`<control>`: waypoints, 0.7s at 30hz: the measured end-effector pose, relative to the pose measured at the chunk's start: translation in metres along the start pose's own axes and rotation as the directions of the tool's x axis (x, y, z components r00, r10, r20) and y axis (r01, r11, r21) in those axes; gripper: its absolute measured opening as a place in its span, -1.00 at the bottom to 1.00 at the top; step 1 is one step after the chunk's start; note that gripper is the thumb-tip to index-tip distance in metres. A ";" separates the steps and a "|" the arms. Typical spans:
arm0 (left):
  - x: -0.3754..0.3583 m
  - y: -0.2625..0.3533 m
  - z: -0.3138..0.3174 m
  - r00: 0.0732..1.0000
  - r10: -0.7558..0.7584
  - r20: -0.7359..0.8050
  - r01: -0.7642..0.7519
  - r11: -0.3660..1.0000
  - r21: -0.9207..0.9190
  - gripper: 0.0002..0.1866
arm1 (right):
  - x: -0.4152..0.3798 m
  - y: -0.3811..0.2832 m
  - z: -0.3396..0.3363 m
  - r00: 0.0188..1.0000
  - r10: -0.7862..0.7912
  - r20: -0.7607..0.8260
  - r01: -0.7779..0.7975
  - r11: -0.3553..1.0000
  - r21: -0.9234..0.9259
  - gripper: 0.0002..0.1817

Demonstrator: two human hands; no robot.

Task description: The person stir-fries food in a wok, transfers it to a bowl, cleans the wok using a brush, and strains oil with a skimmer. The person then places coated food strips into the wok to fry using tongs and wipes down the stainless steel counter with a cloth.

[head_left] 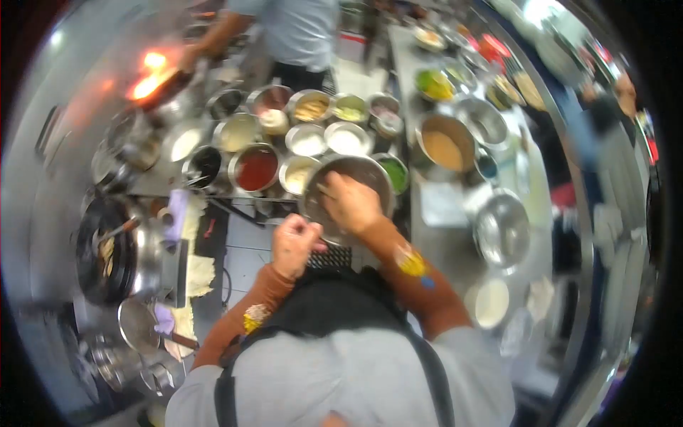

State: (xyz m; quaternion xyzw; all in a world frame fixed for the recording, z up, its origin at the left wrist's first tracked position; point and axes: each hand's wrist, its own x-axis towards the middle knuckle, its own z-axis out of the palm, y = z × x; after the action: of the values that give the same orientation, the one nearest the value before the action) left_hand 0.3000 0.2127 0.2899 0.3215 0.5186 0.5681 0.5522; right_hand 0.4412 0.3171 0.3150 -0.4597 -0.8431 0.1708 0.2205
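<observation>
A wide metal bowl (370,174) sits in front of my body, at the near edge of the containers. My right hand (350,203) reaches into it with bent fingers drawn together; whatever they hold is hidden and blurred. At the bowl's near left rim, my left hand (292,247) is closed, its fingers curled and the thumb against them, and appears to grip the rim. Just beyond the bowl stand a pot of red sauce (257,169), a small bowl of pale food (297,175) and a container of chopped greens (393,173).
Two bowls of white powder (347,139) and several other ingredient containers stand farther back. A black wok (107,249) is at left. Flames rise from a pan (165,87) held by another person (299,35). A pot of brown liquid (445,148) and an empty steel bowl (501,229) occupy the right counter.
</observation>
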 end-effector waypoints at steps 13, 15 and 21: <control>-0.065 -0.097 -0.129 0.858 -0.129 -0.497 0.087 0.990 -0.108 -0.85 | 0.044 -0.246 -0.047 0.924 -0.376 0.066 0.189 0.602 0.776 -0.27; -0.077 -0.093 -0.143 0.843 -0.126 -0.522 0.067 0.989 -0.132 -0.85 | 0.044 -0.251 -0.041 0.883 -0.470 0.016 0.236 0.472 0.849 -0.32; -0.084 -0.081 -0.155 0.851 -0.128 -0.509 0.101 0.992 -0.080 -0.83 | 0.000 -0.193 0.015 0.809 -0.422 0.410 0.018 0.714 0.700 -0.85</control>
State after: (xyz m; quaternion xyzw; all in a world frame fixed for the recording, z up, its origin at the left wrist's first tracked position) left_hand 0.1937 0.0838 0.1907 0.1130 0.6507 0.6121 0.4350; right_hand 0.2987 0.2157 0.3970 -0.1731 -0.8019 0.5542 0.1412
